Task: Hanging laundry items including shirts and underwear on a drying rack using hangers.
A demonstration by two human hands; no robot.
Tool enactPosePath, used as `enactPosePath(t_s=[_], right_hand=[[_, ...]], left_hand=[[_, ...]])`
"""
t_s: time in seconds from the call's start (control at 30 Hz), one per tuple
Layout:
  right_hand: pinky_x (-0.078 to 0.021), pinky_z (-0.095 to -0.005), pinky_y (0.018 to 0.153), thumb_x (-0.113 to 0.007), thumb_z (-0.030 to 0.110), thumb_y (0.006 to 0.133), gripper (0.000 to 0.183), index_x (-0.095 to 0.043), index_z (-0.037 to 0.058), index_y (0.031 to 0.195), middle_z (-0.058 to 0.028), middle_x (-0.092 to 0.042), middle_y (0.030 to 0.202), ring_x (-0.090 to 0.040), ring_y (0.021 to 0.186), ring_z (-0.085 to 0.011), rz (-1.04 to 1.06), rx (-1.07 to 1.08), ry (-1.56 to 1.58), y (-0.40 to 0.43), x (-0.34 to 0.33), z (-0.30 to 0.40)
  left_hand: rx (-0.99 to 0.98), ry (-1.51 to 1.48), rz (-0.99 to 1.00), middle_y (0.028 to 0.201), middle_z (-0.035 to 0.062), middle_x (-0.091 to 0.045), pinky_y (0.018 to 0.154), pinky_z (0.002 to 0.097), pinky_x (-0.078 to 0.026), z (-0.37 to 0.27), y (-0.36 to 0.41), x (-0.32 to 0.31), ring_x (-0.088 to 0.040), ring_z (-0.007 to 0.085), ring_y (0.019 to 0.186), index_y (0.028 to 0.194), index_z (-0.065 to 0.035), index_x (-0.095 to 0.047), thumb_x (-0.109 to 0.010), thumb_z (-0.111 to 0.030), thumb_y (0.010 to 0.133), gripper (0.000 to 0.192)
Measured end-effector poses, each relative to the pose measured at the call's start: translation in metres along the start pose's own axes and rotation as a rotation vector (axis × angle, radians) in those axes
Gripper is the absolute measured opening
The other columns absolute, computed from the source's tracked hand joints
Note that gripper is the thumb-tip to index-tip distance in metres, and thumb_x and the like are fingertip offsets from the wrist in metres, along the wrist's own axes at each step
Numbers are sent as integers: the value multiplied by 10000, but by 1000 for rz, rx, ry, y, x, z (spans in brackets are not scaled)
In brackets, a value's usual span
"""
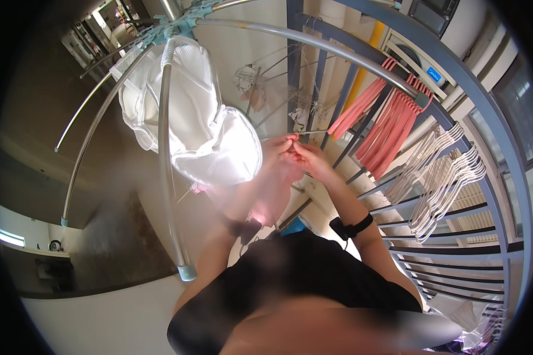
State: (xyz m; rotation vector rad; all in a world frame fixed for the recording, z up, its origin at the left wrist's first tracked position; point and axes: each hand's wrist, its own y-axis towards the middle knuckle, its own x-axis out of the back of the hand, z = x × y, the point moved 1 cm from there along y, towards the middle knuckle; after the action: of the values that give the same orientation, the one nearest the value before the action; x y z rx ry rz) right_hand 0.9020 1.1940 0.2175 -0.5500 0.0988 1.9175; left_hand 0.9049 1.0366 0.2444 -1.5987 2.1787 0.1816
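Both of my hands meet near the middle of the view, with fingertips close together. My left hand [277, 148] and my right hand [308, 156] pinch a pink garment [277, 195], which hangs down below them; its exact kind is blurred. White mesh laundry bags [195, 102] hang from a metal arm of a drying rack [163, 133] with pale blue end caps, just left of my hands. A thin metal rod [313, 132] runs behind my fingertips.
Pink hangers [388, 133] and white wire hangers [448, 191] hang on the blue-grey metal railing [506, 213] at the right. Wire clip hangers [300, 111] hang beyond my hands. The rack's other arms [89, 151] reach out at the left. An air-conditioner unit [408, 57] stands behind the railing.
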Motion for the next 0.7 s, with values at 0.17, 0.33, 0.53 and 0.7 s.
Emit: enactPosePath(t_s=[0.17, 0.33, 0.53, 0.7], right_hand=[[-410, -201, 667, -518, 236, 913, 196, -584, 54, 943, 2, -557, 791, -515, 705, -64, -5, 246, 9, 12, -9, -12], [-407, -188, 589, -564, 226, 889, 176, -585, 51, 900, 8, -560, 732, -504, 649, -55, -187, 331, 252, 41, 11, -15], [-395, -188, 575, -603, 243, 859, 161, -562, 90, 832, 12, -563, 744, -489, 624, -64, -287, 351, 549, 87, 30, -14], [-390, -192, 577, -604, 251, 856, 152, -553, 109, 839, 24, -556, 739, -479, 623, -62, -338, 329, 601, 108, 25, -13]], left_hand=[[47, -195, -36, 968, -7, -600, 554, 89, -490, -3, 0, 10, -564, -1, 655, 1189, -2, -506, -522, -98, 895, 309], [-44, -392, -106, 1043, 44, -576, 632, 110, -524, 4, -6, 18, -592, 27, 713, 1247, 10, -422, -479, -19, 889, 364], [-17, -595, -254, 1082, 102, -572, 715, 222, -552, -1, -27, 11, -614, 137, 838, 1147, 12, -479, -466, 45, 860, 290], [-268, -836, 23, 995, 151, -604, 782, 283, -548, -9, -48, -2, -600, 199, 941, 1006, 20, -528, -488, 57, 842, 173]])
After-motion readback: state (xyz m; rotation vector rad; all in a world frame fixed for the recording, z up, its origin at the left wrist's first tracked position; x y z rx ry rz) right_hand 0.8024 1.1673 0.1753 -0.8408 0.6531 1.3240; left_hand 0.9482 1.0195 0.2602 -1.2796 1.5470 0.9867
